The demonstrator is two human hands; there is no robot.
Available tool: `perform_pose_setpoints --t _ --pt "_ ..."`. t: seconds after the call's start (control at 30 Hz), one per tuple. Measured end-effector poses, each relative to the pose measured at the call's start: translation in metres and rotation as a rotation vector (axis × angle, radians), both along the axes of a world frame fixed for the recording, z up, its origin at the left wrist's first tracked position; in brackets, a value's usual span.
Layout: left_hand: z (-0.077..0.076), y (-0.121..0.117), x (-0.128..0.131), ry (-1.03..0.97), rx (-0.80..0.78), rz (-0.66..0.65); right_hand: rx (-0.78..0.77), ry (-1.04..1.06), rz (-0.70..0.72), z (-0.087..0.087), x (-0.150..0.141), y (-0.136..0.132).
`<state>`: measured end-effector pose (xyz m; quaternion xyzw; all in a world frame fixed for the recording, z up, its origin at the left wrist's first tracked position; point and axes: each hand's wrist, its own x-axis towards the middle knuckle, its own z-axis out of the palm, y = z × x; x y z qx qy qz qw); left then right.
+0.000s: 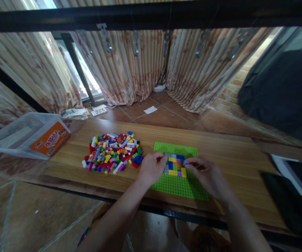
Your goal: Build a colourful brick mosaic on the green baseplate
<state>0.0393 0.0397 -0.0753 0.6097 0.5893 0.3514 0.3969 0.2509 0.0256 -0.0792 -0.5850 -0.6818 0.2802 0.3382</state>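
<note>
A green studded baseplate (182, 189) lies on the wooden table, with a patch of coloured bricks (174, 166) built flat near its middle. My right hand (205, 172) pinches a small purple brick (185, 162) at the right edge of that patch. Over the plate's left side, my left hand (153, 167) has its thumb and fingers drawn together beside the grey bricks; whatever lies between the fingertips is hidden. To the left of it spreads a loose pile of mixed bricks (114, 150).
A clear plastic bin (14, 148) with an orange label stands at the table's left end. Dark flat objects (287, 199) and white paper lie at the right end. A black bar (151, 15) crosses above, with curtains behind. Papers rest on the tiled floor beyond.
</note>
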Motion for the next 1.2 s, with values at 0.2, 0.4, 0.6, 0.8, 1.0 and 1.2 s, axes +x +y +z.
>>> perform_pose_setpoints --t 0.2,0.4,0.6,0.8,1.0,1.2 --pt "0.004 -0.002 -0.002 0.125 0.031 -0.008 -0.047 -0.089 0.086 -0.001 -0.007 -0.001" --pt "0.004 -0.003 -0.001 0.146 0.026 -0.027 -0.016 -0.126 0.083 -0.004 -0.01 0.0" --pt "0.003 -0.003 -0.002 0.138 0.03 -0.031 -0.007 -0.15 0.072 -0.007 -0.008 0.001" --pt "0.004 -0.004 -0.002 0.142 0.031 -0.038 -0.012 -0.154 0.077 -0.004 -0.008 -0.001" --pt "0.005 -0.004 -0.002 0.167 0.027 -0.046 -0.027 -0.143 0.087 -0.006 -0.007 0.0" --pt "0.005 -0.004 -0.002 0.188 0.005 -0.051 0.007 -0.145 0.098 -0.007 -0.009 0.003"
